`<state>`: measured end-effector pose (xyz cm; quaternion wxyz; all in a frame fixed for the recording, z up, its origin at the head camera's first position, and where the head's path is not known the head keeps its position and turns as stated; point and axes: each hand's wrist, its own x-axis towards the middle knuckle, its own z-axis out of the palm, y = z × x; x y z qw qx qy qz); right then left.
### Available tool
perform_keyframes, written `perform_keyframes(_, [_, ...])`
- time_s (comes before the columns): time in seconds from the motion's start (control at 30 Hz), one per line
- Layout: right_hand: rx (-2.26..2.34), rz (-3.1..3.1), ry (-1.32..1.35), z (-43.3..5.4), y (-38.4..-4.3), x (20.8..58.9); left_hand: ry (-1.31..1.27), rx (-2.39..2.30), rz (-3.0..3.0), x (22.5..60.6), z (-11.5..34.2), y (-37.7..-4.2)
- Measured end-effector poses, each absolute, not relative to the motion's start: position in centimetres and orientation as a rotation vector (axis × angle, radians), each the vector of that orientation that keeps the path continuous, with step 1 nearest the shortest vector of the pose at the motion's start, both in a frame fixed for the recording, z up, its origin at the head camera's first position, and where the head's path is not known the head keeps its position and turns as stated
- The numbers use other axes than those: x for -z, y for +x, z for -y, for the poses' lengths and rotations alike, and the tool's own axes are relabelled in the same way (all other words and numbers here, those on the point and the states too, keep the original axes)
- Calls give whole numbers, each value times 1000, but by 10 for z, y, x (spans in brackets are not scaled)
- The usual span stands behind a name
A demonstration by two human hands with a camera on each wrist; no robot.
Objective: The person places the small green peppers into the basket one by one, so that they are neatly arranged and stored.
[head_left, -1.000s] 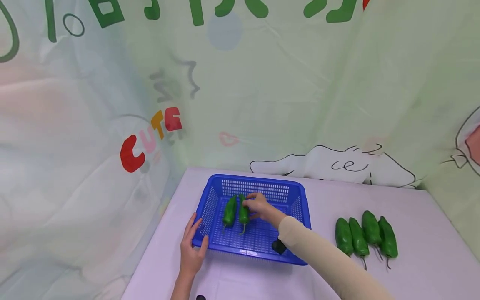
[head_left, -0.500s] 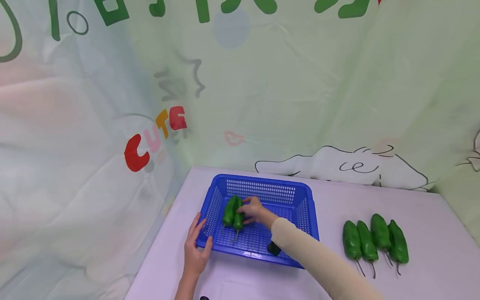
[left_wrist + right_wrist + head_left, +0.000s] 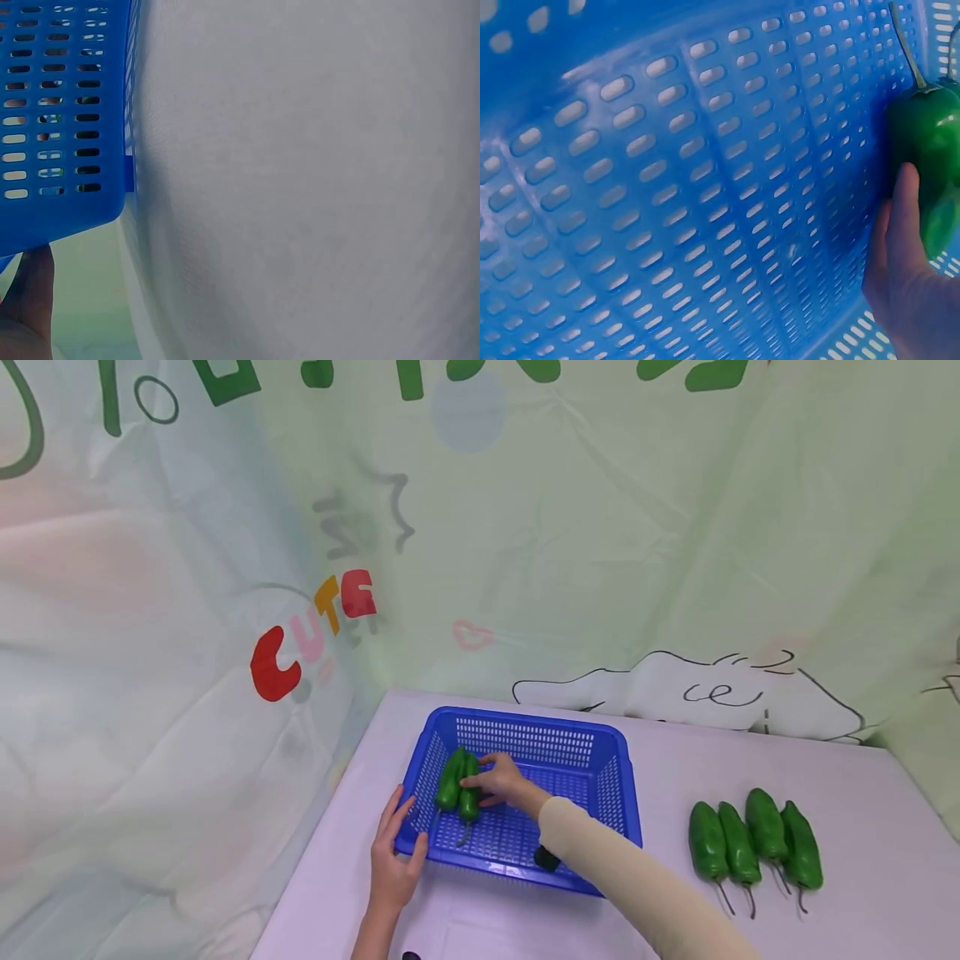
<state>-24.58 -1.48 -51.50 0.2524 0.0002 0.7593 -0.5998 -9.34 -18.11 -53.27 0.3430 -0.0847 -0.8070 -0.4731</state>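
A blue plastic basket (image 3: 517, 867) with slotted walls sits on the white table. Inside it, near the left wall, two green peppers lie side by side: one pepper (image 3: 450, 783) against the other pepper (image 3: 468, 806), stems toward the front. My right hand (image 3: 501, 779) reaches into the basket and holds the right-hand pepper; the right wrist view shows the thumb (image 3: 906, 217) on the pepper's side (image 3: 924, 135). At the basket's front left corner, my left hand (image 3: 393, 860) rests with fingers spread along the rim. Its thumb (image 3: 34, 289) touches the basket's edge in the left wrist view.
Several more green peppers (image 3: 765, 831) lie in a row on the table (image 3: 847, 793) to the right of the basket. A printed curtain (image 3: 525, 543) hangs behind and to the left. A dark wrist device (image 3: 546, 858) shows by the right sleeve.
My right hand has slid its pepper leftward until both peppers lie together, shifting the left pepper slightly toward the wall. The left hand stays at the corner. The head view has turned slightly.
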Motion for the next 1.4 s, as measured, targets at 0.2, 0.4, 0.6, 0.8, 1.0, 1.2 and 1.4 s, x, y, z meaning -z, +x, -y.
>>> perform_keyframes(0.2, [1619, -2049, 0, 2, -244, 504, -235, 1246, 2087, 533, 178, -92])
perform_keyframes(0.4, [1555, -2111, -66, -10, -244, 486, -241, 1253, 2073, 534, 180, -92])
perform_keyframes(0.6, [1512, -2141, -183, -27, -241, 460, -218, 1251, 2086, 530, 182, -91])
perform_keyframes(0.8, [1522, -2116, -247, -55, -238, 444, -224, 1262, 2060, 541, 185, -93])
perform_keyframes(1.0, [1519, -2143, -314, -104, -229, 429, -223, 1275, 2054, 569, 183, -99])
perform_keyframes(1.2, [1537, -2129, -393, -158, -222, 419, -221, 1258, 2028, 544, 173, -87])
perform_keyframes(1.4, [1547, -2149, -395, -200, -213, 411, -209, 1257, 2062, 528, 173, -82])
